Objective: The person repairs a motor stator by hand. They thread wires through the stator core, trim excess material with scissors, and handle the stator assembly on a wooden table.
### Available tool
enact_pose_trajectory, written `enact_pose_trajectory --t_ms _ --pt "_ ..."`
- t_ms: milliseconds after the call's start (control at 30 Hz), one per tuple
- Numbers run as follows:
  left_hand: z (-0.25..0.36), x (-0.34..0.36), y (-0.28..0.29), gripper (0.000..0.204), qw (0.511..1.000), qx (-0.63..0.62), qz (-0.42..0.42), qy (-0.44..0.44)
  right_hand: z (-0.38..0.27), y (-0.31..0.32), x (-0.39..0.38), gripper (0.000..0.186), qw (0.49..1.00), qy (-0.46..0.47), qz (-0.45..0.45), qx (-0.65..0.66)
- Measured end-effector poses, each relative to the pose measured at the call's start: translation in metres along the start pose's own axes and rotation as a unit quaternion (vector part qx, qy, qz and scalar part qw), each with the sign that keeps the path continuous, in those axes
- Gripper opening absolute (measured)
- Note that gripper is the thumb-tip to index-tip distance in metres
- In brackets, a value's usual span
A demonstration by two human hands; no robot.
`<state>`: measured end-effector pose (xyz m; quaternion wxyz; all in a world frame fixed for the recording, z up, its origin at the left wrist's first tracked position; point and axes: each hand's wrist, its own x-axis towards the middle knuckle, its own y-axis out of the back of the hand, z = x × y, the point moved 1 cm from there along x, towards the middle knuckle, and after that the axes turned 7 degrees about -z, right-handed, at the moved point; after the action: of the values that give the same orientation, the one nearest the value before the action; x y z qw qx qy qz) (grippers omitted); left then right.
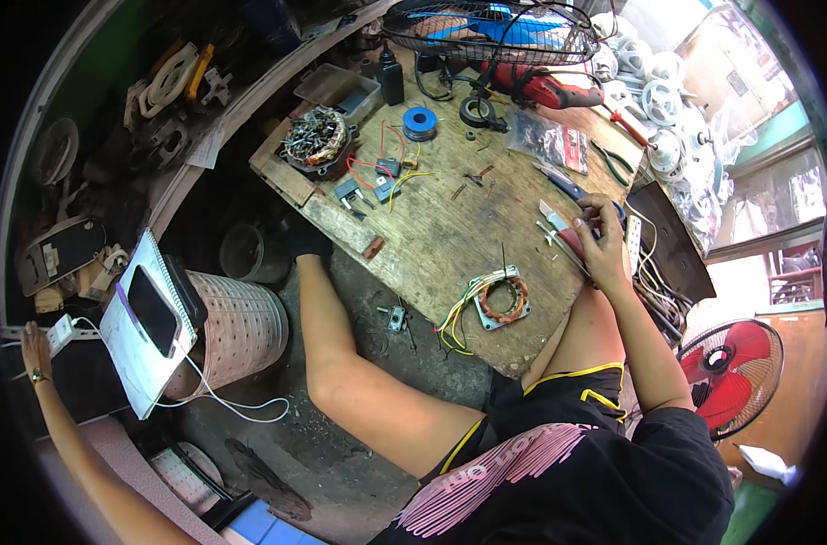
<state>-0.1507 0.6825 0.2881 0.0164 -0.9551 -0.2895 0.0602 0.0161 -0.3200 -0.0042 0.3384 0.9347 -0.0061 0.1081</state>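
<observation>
At the far left, my left hand (37,351) reaches with extended fingers beside a white plug adapter (61,334) on a power strip. My right hand (602,243) is over the right edge of the wooden table, loosely bent, a gap between thumb and fingers. Under and beside it lie blue-handled scissors (563,182) and a knife with a red handle (571,240). Nearer my lap, a small motor stator (504,302) with copper windings and green, yellow, red and white wires sits on the tabletop (432,259).
A larger wound stator (317,138), a blue solder spool (420,123), pliers (611,163) and a red power tool (545,89) lie on the table. A phone (154,311) and notebook rest on a perforated bin (241,327). A red fan (729,368) stands right.
</observation>
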Motion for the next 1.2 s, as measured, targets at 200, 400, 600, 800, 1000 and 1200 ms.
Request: enact_pose_trajectory --t_ms 200,400,600,800,1000,1200 --pt "0.02 0.019 -0.02 0.03 0.998 -0.026 0.05 0.003 0.001 0.008 0.001 0.027 1.0 0.013 -0.005 -0.008" --pt "0.015 0.025 -0.048 0.029 0.982 -0.049 0.179 0.025 -0.003 0.006 0.0 0.031 0.998 0.063 0.02 -0.017" --pt "-0.008 0.007 -0.019 0.034 0.979 -0.061 0.193 0.036 -0.002 0.016 -0.029 0.027 0.998 0.006 0.012 0.054" --pt "0.01 -0.054 0.073 0.045 0.993 -0.107 0.044 0.028 -0.03 -0.014 -0.068 0.03 0.989 -0.019 -0.068 0.127" --pt "0.05 -0.121 0.22 0.09 0.835 -0.363 0.38 0.166 -0.039 -0.032 -0.124 0.028 0.977 0.075 -0.084 0.181" --pt "0.164 -0.279 0.567 0.046 0.393 -0.81 0.364 -0.24 -0.013 -0.018 -0.161 0.022 0.97 0.118 -0.116 0.176"
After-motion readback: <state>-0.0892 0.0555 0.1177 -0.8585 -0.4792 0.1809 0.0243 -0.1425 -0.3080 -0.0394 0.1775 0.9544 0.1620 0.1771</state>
